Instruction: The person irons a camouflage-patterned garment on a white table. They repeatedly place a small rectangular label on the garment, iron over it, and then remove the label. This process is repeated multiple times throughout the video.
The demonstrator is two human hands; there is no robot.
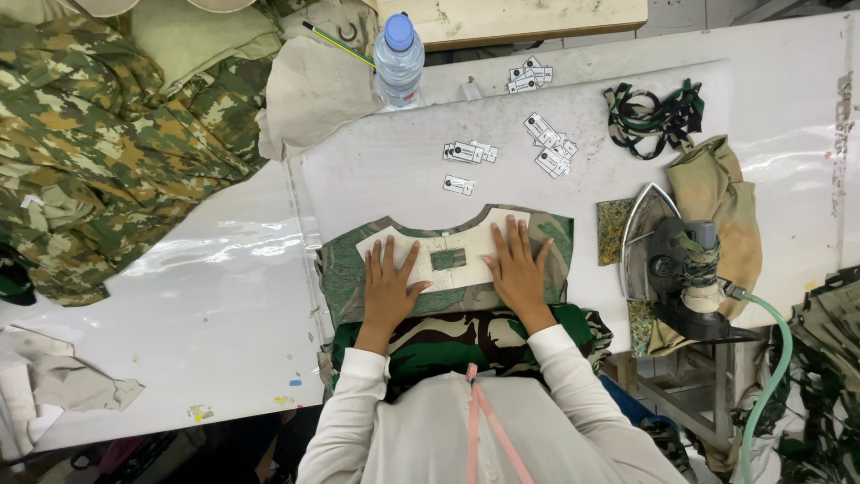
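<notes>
- Fingers point(394, 260) spread flat, gripping nothing: left hand point(388, 289) and right hand point(518, 269) pressing a pale paper template point(448, 244) onto camouflage fabric point(345, 273) at the table's point(224, 296) near edge.
- Small white rectangular labels point(469, 152) scattered beyond; one label point(458, 185) nearest.
- Clear bottle point(398, 58), blue cap, far edge.
- Iron point(667, 269) resting right.

A garment workshop, seen from above at a pressing station. A wide white worktop point(224, 269) carries a camouflage fabric piece point(448, 269) with a pale cardboard template point(448, 246) laid on it. A heavy steam iron point(667, 269) with a green hose point(770, 358) rests at the right on a scorched cloth pad point(717, 193). Small white garment labels point(470, 152) lie scattered across the worktop. A heap of camouflage garments point(98, 152) fills the upper left. Camouflage strips point(654, 112) lie coiled near the iron, and a pink measuring tape point(488, 421) hangs from the person's neck.
</notes>
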